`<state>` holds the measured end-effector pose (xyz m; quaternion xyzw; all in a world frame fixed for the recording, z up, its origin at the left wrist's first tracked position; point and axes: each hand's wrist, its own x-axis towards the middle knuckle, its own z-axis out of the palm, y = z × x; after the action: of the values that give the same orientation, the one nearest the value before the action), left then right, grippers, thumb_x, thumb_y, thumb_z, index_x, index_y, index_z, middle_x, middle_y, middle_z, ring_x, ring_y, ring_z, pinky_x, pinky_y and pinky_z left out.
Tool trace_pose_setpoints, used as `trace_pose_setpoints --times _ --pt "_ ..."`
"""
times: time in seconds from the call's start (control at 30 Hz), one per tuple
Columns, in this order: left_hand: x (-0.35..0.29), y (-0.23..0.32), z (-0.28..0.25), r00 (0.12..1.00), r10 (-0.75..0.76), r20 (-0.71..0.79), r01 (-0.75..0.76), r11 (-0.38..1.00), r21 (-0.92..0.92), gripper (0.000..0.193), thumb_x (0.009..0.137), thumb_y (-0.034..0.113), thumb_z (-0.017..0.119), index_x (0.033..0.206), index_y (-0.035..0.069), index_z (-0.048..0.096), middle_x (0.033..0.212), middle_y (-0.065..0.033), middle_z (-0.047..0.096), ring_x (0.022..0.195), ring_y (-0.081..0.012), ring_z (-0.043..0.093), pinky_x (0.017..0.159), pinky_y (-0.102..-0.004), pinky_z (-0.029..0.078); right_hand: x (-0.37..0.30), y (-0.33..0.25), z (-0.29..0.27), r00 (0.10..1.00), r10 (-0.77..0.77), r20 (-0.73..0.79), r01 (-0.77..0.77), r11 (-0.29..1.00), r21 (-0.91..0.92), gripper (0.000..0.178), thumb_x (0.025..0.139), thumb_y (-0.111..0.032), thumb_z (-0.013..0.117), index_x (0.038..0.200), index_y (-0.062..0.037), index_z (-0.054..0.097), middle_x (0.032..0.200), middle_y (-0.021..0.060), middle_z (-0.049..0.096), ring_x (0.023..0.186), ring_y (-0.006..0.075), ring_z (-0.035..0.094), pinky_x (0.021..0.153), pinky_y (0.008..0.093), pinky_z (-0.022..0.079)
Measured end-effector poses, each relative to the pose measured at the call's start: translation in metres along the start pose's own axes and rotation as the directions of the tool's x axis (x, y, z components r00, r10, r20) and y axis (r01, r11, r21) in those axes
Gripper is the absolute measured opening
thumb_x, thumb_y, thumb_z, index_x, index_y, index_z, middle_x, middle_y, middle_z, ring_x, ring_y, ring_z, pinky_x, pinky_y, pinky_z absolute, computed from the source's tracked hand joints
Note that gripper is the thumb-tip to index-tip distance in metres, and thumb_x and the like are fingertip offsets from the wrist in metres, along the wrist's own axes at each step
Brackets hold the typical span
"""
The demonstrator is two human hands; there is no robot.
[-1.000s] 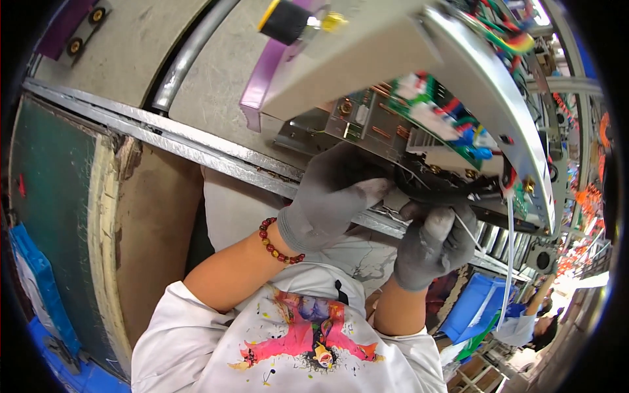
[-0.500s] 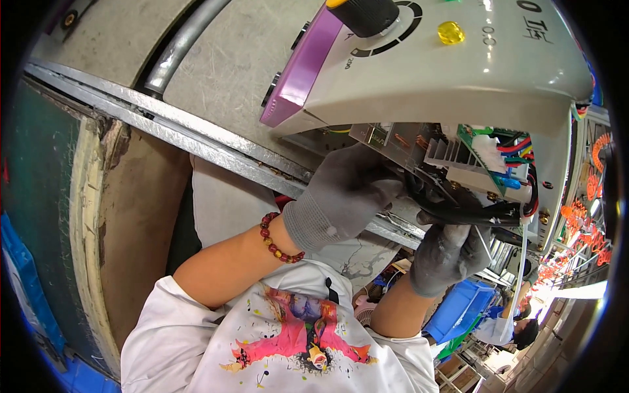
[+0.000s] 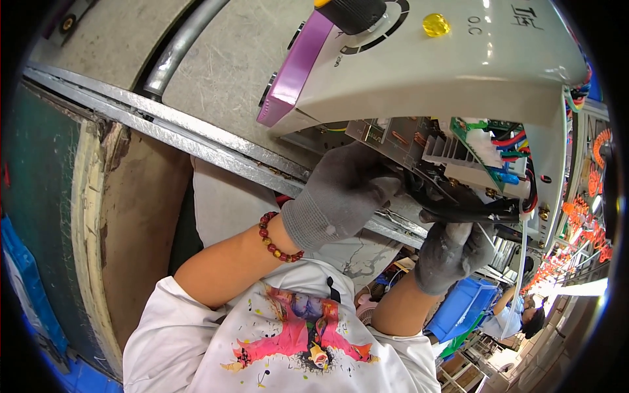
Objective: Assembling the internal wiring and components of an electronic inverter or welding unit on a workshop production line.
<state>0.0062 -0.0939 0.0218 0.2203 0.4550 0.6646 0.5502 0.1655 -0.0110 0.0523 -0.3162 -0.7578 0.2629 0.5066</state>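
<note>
A light grey machine housing (image 3: 419,92) with a purple side panel (image 3: 298,72) stands tilted over my hands, its lower side uncovered. Inside sit a brown circuit board (image 3: 403,141), a finned heat sink (image 3: 445,152) and a green board (image 3: 468,141). A thick black cable (image 3: 475,213) bends through the opening. My left hand (image 3: 347,190), in a grey glove, is closed on the cable's left bend; its fingertips are partly hidden. From below, my gloved right hand (image 3: 455,255) curls its fingers against the same cable. Beside it hangs a thin white strip (image 3: 521,262).
The housing carries a black knob (image 3: 354,13) and a yellow lamp (image 3: 436,25). A metal rail (image 3: 216,144) edges the bench. At lower right are a blue bin (image 3: 462,304) and another person (image 3: 511,318); coiled orange hoses (image 3: 576,219) hang on the right.
The housing has shifted slightly left and up in view. My right hand has moved a little to the right; my left hand keeps nearly the same place and grip.
</note>
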Motion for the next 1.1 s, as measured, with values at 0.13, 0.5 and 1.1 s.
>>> trace_pose_setpoints --times 0.13,0.5,1.1 --pt "-0.002 -0.002 0.001 1.000 0.025 -0.014 -0.026 0.999 -0.035 0.025 0.090 0.006 0.062 0.113 0.001 0.068 0.092 -0.0101 0.072 0.076 -0.0143 0.065 0.073 -0.0299 0.052 0.000 -0.001 -0.002 0.998 0.055 0.027 -0.056 0.998 0.035 0.047 0.091 -0.031 0.072 0.108 0.0125 0.065 0.089 0.0217 0.071 0.065 0.0240 0.068 0.056 0.0304 0.055" --pt "0.000 -0.006 -0.001 0.999 0.015 -0.031 -0.013 0.999 0.049 0.020 0.089 0.009 0.063 0.107 0.003 0.069 0.093 -0.0127 0.073 0.081 -0.0236 0.069 0.076 -0.0345 0.054 0.002 -0.006 -0.009 0.971 0.218 0.102 -0.229 0.967 0.112 0.037 0.084 -0.018 0.076 0.106 0.0088 0.065 0.098 0.0135 0.067 0.087 0.0199 0.063 0.081 0.0314 0.050" --pt "0.007 -0.008 0.001 0.984 0.174 -0.050 -0.162 0.971 0.178 0.023 0.090 0.013 0.072 0.110 0.001 0.072 0.096 -0.0151 0.076 0.085 -0.0186 0.073 0.079 -0.0317 0.055 0.005 -0.010 -0.017 0.866 0.424 0.266 -0.471 0.869 0.150 0.035 0.090 -0.021 0.076 0.108 0.0051 0.062 0.093 0.0128 0.067 0.071 0.0154 0.062 0.060 0.0249 0.048"
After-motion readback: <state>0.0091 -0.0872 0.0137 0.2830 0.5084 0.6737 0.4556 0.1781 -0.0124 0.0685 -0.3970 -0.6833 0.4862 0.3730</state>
